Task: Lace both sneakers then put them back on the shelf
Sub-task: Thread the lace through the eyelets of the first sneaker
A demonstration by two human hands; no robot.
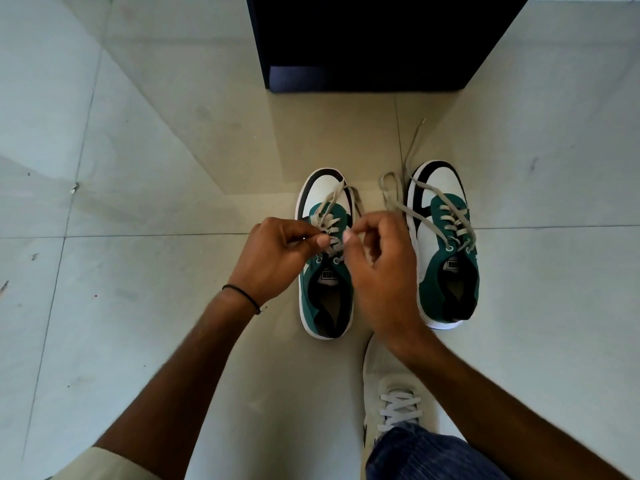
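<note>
Green-and-white canvas, rubbery white soles, black toe stripes: that's both sneakers, sitting side by side on the pale tile floor with toes pointing far, heels near. The left sneaker is right under the hands, its long axis running straight away from the person, so both hands meet over its tongue about mid-way up the eyelets. Left hand is pinched closed on a bit of the flat grey lace; right hand has fingertips curled in on the other strand, looks like a pinch too. Right hand is also the nearer one to the right sneaker, whose lace trails loose across the floor, untied I reckon. Dark shelf sits dead ahead, far side, well apart from the shoes.
</note>
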